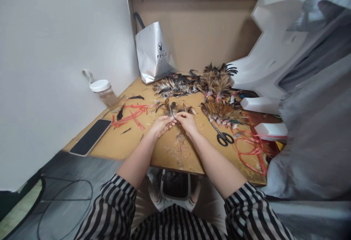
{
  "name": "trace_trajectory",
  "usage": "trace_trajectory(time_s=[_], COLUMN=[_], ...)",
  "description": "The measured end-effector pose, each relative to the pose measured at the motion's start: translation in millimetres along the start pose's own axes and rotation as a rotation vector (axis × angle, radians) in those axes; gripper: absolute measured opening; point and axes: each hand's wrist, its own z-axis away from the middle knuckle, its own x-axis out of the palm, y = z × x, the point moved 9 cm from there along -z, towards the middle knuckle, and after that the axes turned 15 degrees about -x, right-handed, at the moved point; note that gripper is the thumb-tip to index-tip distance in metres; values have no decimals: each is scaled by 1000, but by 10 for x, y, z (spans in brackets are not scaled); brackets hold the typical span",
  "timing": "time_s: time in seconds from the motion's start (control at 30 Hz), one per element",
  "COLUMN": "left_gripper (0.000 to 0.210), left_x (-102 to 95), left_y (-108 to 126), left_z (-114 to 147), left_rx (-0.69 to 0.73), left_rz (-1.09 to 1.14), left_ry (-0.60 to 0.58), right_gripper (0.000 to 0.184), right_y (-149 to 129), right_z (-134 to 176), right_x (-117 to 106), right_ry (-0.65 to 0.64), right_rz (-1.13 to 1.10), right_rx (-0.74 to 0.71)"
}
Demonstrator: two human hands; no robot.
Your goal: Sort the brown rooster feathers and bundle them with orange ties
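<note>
Over the middle of the table, my left hand (pixel 163 124) and my right hand (pixel 187 122) meet, their fingertips pinched together on a brown and black feather (pixel 172 107). The quill ends disappear between my fingers. Just beyond them lie loose feathers (pixel 189 109). To the right sits a bundle of brown feathers (pixel 225 112) with pinkish-white quill ends, and black-handled scissors (pixel 223 137) rest against it. Behind it a taller brown feather bundle (pixel 216 81) is heaped, beside a pile of black and white feathers (pixel 175 85). Bits of fluff and red scraps (pixel 179 148) are strewn below my hands.
Red ribbon strips (pixel 131 115) lie at left, and a red ribbon tangle (pixel 249 152) at right. A phone (pixel 91 137), a lidded jar (pixel 106 95) and a silver bag (pixel 153 53) line the left side. A bin (pixel 175 196) stands below the table edge.
</note>
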Motion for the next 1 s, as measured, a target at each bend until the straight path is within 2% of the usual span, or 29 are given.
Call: trace_trajectory(time_s=[0.13,0.37,0.8,1.0], left_gripper=[20,25,20,16], left_x=[-23,6,-42,14], left_y=[9,38,35,15], left_z=[0,20,-8,0], left_rx=[5,38,32,4], left_rz=[-17,-73,13,51], left_ry=[20,9,21,-75], right_gripper=[16,23,19,25], right_y=[-72,-91,-126,-195], right_z=[-41,-5,-14,-19], right_x=[-16,-22,-39,61], right_ry=[-15,17,21,-97], right_rz=[116,-83,-42,-119], right_rx=[-120,59,6,-2])
